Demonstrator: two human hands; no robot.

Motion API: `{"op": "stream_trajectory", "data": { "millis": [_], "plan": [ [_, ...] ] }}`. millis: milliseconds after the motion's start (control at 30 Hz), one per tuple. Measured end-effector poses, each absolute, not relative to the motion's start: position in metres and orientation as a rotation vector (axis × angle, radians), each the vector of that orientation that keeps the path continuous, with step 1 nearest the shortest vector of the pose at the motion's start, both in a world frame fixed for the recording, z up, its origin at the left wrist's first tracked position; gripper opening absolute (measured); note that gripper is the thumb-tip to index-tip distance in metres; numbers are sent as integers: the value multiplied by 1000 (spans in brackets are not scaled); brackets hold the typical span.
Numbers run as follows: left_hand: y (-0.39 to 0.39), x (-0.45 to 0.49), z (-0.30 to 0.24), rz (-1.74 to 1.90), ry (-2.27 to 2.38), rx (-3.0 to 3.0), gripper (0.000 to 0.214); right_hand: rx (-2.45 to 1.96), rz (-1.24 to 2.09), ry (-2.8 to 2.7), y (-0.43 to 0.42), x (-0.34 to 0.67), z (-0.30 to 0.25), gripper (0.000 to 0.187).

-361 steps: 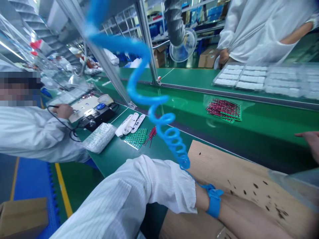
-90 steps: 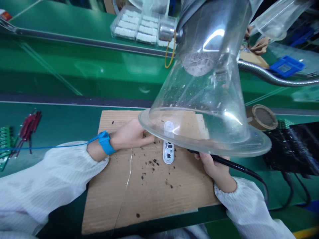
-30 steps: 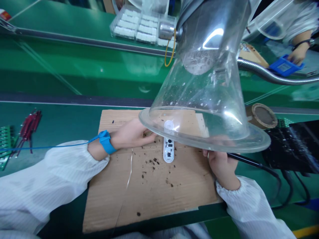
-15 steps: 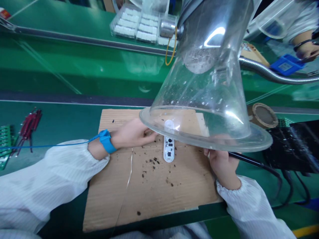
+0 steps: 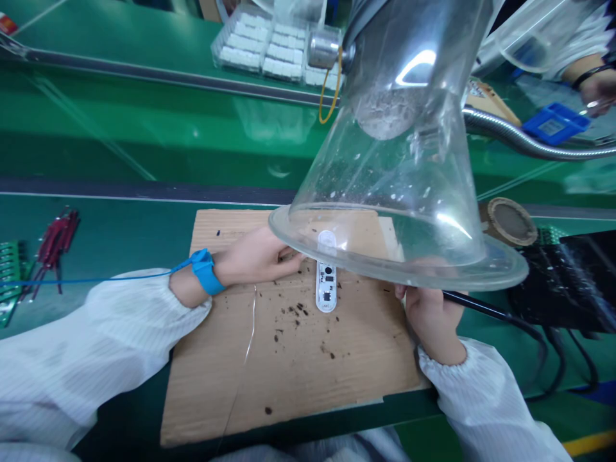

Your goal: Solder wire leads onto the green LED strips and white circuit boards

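A white circuit board (image 5: 326, 289) lies on a cardboard sheet (image 5: 240, 378) under a clear extractor hood's (image 5: 389, 192) rim. Just left of it, the left hand (image 5: 255, 258) curls narrowly, hold unclear; the right hand (image 5: 430, 324) grips a black soldering iron (image 5: 481, 307).

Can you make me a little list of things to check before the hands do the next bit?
1. Blue wrist strap on the left wrist: ok.
2. White circuit strip lying flat on the cardboard: ok.
3. Right hand gripping the black tool: ok.
4. Tool's tip in sight: cannot tell, the right hand and the clear hood hide it.
5. Left hand holding the strip: not ok, its fingers stop just beside it.
6. Cardboard free of dark crumbs: not ok, they lie scattered near the strip.
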State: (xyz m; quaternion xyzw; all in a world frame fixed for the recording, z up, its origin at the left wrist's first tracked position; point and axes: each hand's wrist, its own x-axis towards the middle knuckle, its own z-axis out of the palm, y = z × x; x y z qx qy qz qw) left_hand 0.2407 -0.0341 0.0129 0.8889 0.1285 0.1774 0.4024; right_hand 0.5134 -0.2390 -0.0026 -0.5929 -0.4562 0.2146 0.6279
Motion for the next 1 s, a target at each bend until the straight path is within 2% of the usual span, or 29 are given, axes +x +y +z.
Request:
{"op": "stream_trajectory", "data": {
  "millis": [400, 1000],
  "plan": [
    [-38, 243, 16, 464, 392, 2306, 21, -1319, 455, -1023, -236, 509, 2, 20],
    [-39, 245, 13, 434, 425, 2325, 18, -1314, 476, -1038, -236, 510, 2, 19]
  ]
}}
